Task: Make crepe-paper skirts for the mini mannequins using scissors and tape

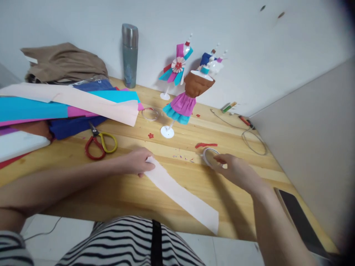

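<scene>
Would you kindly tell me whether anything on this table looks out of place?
Mainly some litter: tiny scraps lie scattered on the table between the left hand and the white ring near the right hand, with a red strip just beyond. They look like stray offcuts; nothing appears spilled.

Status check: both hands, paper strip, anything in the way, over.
Left hand pinching one end of the paper strip. Right hand at the white ring, grip unclear. Scissors off left, apart from the strip.
</scene>
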Demonstrator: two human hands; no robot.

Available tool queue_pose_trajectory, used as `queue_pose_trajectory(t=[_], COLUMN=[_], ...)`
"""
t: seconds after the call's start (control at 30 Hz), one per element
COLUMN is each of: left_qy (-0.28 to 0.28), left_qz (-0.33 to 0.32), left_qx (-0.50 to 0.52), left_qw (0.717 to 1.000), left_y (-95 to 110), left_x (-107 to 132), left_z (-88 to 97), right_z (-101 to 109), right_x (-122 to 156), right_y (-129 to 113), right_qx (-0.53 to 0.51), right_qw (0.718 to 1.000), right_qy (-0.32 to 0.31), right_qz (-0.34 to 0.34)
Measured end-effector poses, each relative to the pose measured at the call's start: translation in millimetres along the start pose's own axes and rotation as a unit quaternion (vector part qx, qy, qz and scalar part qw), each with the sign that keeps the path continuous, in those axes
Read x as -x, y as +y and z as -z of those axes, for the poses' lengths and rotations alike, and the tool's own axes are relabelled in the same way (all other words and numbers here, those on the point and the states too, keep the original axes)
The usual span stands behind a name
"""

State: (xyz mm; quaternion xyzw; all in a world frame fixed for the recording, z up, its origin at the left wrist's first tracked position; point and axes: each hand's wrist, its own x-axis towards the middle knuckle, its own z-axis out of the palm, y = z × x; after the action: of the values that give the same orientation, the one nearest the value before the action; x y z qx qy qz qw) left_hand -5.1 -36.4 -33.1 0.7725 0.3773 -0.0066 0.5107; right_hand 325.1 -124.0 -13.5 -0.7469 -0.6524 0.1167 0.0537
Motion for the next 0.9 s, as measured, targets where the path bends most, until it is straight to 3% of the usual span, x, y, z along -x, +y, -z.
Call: queue_pose_trajectory(t=[0.1, 0.17, 0.27, 0.37, 0.5, 0.73, 0.8, 0.9], left_qy=[0.060, 0.117, 0.181, 0.193, 0.203, 0.258, 0.256, 0.272], left_qz=[-0.083, -0.099, -0.134, -0.197, -0.278, -0.242, -0.272, -0.333], left_qx=[-0.220, -0.275, -0.265, -0.218, -0.176, -0.053, -0.072, -0.167], left_qw=[0.970, 0.949, 0.938, 0.936, 0.922, 0.934, 0.925, 0.887], left_y=[4.9, 10.6, 21.1, 29.8, 33.8, 34.0, 35.0, 35.6], left_x=[6.7, 11.5, 16.7, 17.0, 6.5, -2.4, 4.6, 13.6], left_z=[3.7, 7.0, 12.6, 15.1, 13.0, 11.7, 9.4, 5.2], right_z=[-18.4, -23.9, -16.9, -0.4, 19.9, 40.8, 40.1, 36.0], right_x=[1.8, 1.4, 3.3, 9.4, 15.9, 9.6, 5.9, 0.4], right_y=[26.2, 30.8, 25.5, 8.8, -21.8, -61.1, -70.8, -84.6], right_qx=[0.034, 0.040, 0.021, -0.035, -0.099, -0.187, -0.204, -0.225], right_qw=[0.999, 0.999, 0.999, 0.998, 0.991, 0.961, 0.955, 0.947], right_qy=[0.016, 0.020, 0.028, 0.030, -0.029, -0.064, -0.067, -0.087], right_qz=[-0.013, -0.009, 0.003, 0.032, 0.088, 0.193, 0.205, 0.214])
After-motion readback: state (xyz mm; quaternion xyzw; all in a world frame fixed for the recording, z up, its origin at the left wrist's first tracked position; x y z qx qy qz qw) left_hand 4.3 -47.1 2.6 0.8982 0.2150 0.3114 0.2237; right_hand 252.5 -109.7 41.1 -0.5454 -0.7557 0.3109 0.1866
